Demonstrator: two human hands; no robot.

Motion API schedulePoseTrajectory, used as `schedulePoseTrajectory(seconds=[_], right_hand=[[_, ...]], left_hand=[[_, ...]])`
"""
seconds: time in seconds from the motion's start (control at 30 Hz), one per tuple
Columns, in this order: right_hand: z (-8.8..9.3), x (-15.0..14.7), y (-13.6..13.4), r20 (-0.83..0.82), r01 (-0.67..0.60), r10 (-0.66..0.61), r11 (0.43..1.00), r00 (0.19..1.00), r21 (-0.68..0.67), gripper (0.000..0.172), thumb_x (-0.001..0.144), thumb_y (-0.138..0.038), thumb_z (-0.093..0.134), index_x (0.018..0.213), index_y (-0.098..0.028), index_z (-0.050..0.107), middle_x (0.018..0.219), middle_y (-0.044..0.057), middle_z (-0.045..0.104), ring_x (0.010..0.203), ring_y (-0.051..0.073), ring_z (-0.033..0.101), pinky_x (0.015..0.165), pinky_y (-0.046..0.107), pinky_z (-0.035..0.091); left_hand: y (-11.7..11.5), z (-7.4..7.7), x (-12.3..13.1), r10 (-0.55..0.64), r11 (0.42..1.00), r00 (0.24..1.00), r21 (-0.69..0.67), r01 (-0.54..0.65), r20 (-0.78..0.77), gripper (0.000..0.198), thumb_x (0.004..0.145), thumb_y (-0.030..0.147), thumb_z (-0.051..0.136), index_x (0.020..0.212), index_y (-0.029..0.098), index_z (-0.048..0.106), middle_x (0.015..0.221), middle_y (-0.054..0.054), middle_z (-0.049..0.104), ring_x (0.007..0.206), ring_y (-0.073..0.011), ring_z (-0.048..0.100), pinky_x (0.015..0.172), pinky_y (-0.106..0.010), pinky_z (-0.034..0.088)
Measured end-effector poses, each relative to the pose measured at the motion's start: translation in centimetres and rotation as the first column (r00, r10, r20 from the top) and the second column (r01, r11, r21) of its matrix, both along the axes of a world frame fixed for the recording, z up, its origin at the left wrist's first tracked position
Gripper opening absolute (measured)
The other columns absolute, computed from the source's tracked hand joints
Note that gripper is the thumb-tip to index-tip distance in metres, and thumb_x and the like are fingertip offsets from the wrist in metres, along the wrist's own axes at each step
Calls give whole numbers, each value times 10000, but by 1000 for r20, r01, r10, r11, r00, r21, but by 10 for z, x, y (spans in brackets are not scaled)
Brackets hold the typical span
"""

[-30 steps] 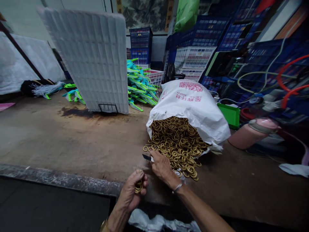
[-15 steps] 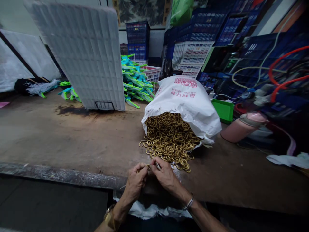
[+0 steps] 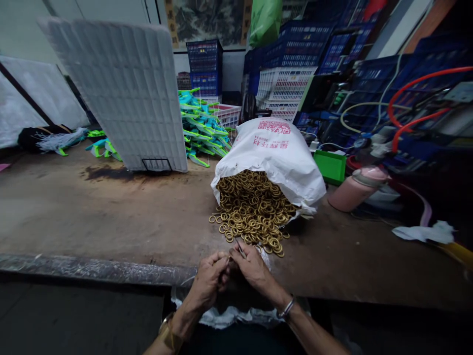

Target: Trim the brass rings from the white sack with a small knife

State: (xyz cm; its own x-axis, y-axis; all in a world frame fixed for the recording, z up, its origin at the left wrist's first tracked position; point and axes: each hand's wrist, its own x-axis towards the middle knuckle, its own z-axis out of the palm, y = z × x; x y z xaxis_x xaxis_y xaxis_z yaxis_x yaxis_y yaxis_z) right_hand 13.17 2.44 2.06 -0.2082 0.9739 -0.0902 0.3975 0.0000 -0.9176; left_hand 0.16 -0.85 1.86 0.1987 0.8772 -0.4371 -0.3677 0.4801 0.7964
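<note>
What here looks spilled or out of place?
Gold-coloured rings spill from the white sack onto the table, loose rather than contained. A dark stain by the foot of the pale panel also looks odd, discolouring the table.

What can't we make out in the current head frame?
Head view:
Contents of the left hand: hidden by its curled fingers.
Most of the slim tool in the right hand: covered by that hand.
Rings deep inside the white sack: hidden by its fabric.
Whatever is directly behind the upright panel: blocked by it.
Forearms: cut off by the bottom edge.
</note>
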Motion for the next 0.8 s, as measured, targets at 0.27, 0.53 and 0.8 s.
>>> schedulePoseTrajectory(seconds=[0.27, 0.53, 0.8], right_hand=[[-9, 5, -17, 114, 38, -49, 995, 992, 92, 229, 805, -301, 348, 635, -197, 460, 548, -30, 454, 536, 113, 419, 531, 220, 304], [-7, 8, -35, 553, -204, 89, 967, 829, 151, 349, 630, -58, 373, 885, -204, 562, 677, 3, 604, 608, 128, 505, 560, 225, 269], [-18, 22, -28, 734, -204, 43, 970, 677, 131, 300, 685, -88, 381, 904, -182, 562, 703, 43, 631, 623, 153, 542, 540, 248, 249]], left_hand=[[-16, 4, -1, 26, 998, 997, 50, -29, 67, 316, 627, 397, 666, 652, 174, 444, 464, 90, 393, 350, -12, 267, 344, -143, 150], [-22, -1, 0, 41, 991, 999, 131, -40, -2, 345, 668, 475, 620, 705, 181, 444, 421, 101, 381, 335, -17, 255, 343, -139, 169], [-33, 1, -3, -36, 989, 999, 141, 40, -31, 354, 666, 468, 635, 677, 168, 448, 471, 79, 427, 356, -13, 293, 351, -138, 177]])
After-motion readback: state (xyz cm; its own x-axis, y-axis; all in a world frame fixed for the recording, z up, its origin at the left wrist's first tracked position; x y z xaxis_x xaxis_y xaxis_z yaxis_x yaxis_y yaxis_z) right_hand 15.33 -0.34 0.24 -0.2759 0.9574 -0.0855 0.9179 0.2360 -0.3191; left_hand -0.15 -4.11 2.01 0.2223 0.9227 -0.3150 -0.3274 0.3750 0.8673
